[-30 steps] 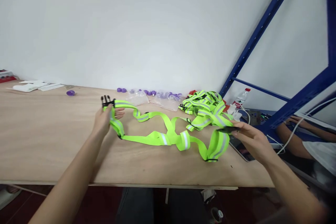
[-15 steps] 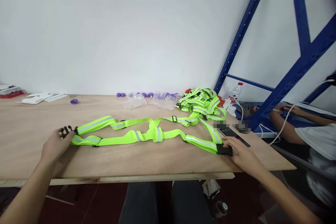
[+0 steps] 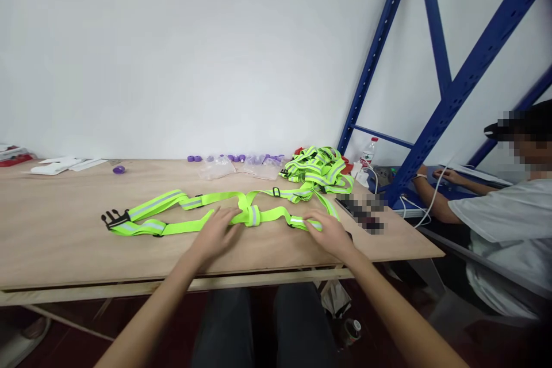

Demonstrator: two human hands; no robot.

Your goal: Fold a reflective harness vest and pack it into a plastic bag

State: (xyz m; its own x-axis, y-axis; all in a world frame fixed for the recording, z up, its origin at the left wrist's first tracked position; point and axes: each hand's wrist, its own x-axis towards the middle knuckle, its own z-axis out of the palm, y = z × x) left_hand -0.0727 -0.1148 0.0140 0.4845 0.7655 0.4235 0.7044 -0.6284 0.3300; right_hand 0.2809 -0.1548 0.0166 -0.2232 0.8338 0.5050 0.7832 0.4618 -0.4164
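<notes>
A neon-green strap harness (image 3: 185, 229) with grey reflective stripes lies spread along the wooden table. Its black pronged buckle (image 3: 115, 219) rests at the left end. My left hand (image 3: 217, 234) is over the lower strap, left of the centre loop, with fingers slightly apart; whether it grips the strap is unclear. My right hand (image 3: 330, 234) lies over the strap's right part, fingers spread, covering most of the right-end buckle. Behind it sits a tangled pile of similar green straps (image 3: 321, 167).
Clear plastic bags (image 3: 218, 168) and purple caps are near the wall. White papers (image 3: 54, 165) lie back left. A phone (image 3: 351, 208) is on the right, near a bottle (image 3: 368, 151) and blue metal rack (image 3: 457, 80). Another person (image 3: 504, 207) sits at the far right.
My left hand has left the pronged buckle and moved right to the strap's middle. My right hand has let go of the right-end buckle and moved left. The view has turned right.
</notes>
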